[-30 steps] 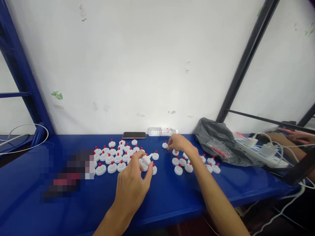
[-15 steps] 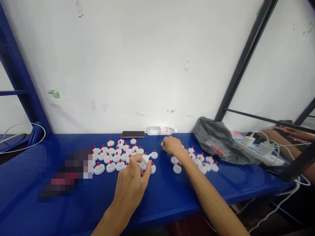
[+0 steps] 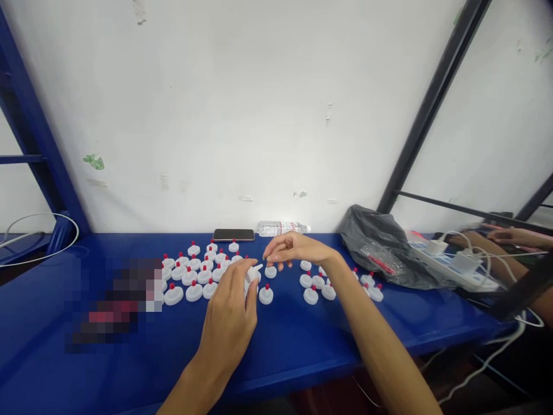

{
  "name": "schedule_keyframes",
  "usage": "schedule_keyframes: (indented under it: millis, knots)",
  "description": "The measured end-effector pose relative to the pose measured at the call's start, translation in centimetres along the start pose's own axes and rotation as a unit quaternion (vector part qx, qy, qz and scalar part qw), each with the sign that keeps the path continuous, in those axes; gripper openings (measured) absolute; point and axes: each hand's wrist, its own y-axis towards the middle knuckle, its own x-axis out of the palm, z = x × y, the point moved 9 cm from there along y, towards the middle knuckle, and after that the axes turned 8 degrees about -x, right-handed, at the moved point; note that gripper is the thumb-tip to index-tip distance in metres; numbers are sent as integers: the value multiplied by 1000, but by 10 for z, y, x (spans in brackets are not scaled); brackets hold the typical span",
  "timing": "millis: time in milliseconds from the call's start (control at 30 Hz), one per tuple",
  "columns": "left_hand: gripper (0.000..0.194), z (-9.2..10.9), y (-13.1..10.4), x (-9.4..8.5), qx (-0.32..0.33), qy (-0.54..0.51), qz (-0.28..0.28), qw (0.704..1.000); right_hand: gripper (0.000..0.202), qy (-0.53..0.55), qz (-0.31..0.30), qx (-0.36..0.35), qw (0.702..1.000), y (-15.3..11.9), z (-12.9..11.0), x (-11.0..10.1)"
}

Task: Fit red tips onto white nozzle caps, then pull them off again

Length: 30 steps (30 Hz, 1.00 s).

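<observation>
Between the thumb and fingers of my left hand (image 3: pixel 231 302) is a white cap (image 3: pixel 253 274), its narrow spout tilted up to the right and showing no red tip. My right hand (image 3: pixel 298 249) hangs just right of that spout, fingers bent and close together; whatever they pinch is too small to make out. Below its fingertips a red-tipped white cap (image 3: pixel 271 271) stands on the blue table (image 3: pixel 285 346). Several more red-tipped caps (image 3: pixel 173 295) stand in a group left of my left hand. Another group (image 3: pixel 310 295) is partly hidden behind my right forearm.
Along the wall lie a phone (image 3: pixel 234 234) and a clear bottle (image 3: pixel 280 228). At the right are a dark plastic bag (image 3: pixel 367 230), a small bag of red pieces (image 3: pixel 382 264) and a power strip (image 3: pixel 453 268) with cables. Another person's arm (image 3: pixel 501 256) shows at the far right.
My right hand has moved left from beside the right group toward the cap in my left hand. My left hand has stayed nearly in place, still holding that cap.
</observation>
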Motion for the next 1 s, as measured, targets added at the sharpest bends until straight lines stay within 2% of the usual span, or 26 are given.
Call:
schedule_keyframes:
  millis: [167,1000]
  knots:
    - [29,-1,1,2,-2,-5,-9,1000,35,48,-30,-6,998,4,-3,17]
    - [30,6,-1,0,8,-40,-10,999,34,78,-35,-19,996,4,-6,21]
